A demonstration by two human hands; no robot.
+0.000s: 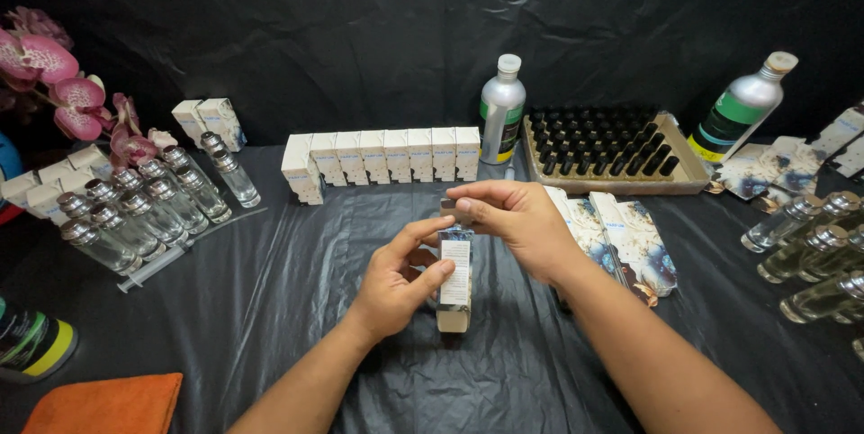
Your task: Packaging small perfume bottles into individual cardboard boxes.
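Bright, even light falls from above and in front, leaving the crumpled black plastic table cover (270, 281) streaked with soft glare. The black backdrop cloth (360, 20) stays dim. Edges bow slightly at the frame corners; focus is sharp at centre.

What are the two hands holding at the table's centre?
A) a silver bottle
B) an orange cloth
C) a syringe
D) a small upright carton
D: the left hand grips the small carton upright while the right hand pinches its top flap.
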